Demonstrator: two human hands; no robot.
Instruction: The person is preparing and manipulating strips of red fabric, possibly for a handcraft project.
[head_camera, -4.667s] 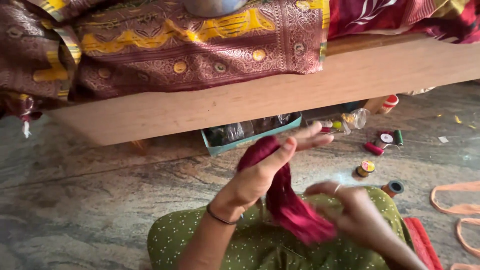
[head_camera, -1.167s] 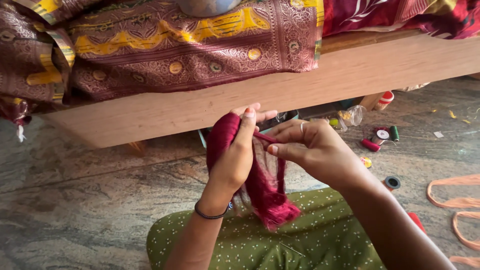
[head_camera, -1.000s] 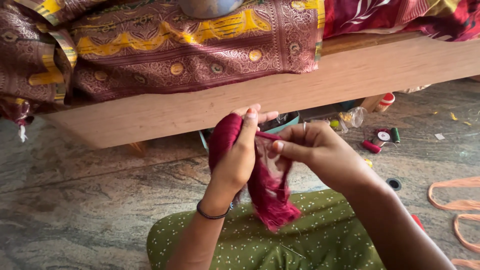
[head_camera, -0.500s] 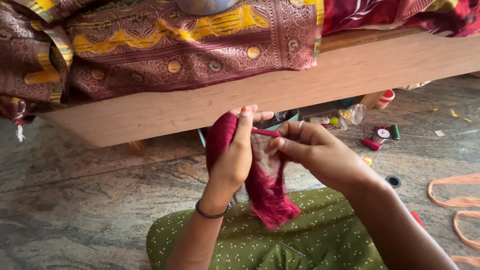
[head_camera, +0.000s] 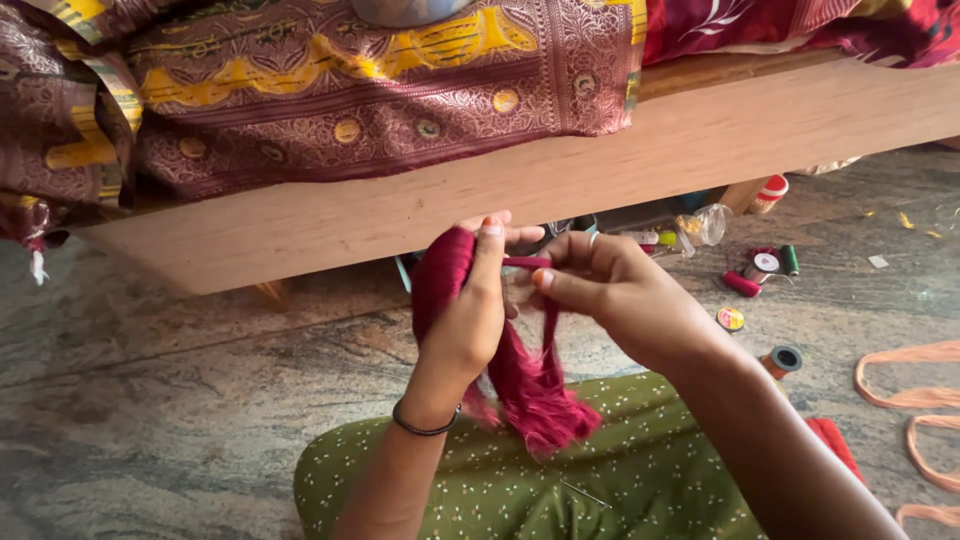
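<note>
Gripping a bundle of maroon threads (head_camera: 520, 370) looped over its fingers, the left hand (head_camera: 465, 315) stays closed around the upper part of the bundle, whose loose ends hang below the hand onto the green dotted garment (head_camera: 560, 480). The right hand (head_camera: 620, 295), just beside it, has thumb and fingers pinched together on a single maroon strand (head_camera: 525, 262) stretched taut between the two hands. Beyond the right hand, thread spools (head_camera: 765, 265) lie scattered on the stone floor (head_camera: 180, 400) under the wooden plank (head_camera: 700, 140) carrying brocade fabric (head_camera: 330, 90).
</note>
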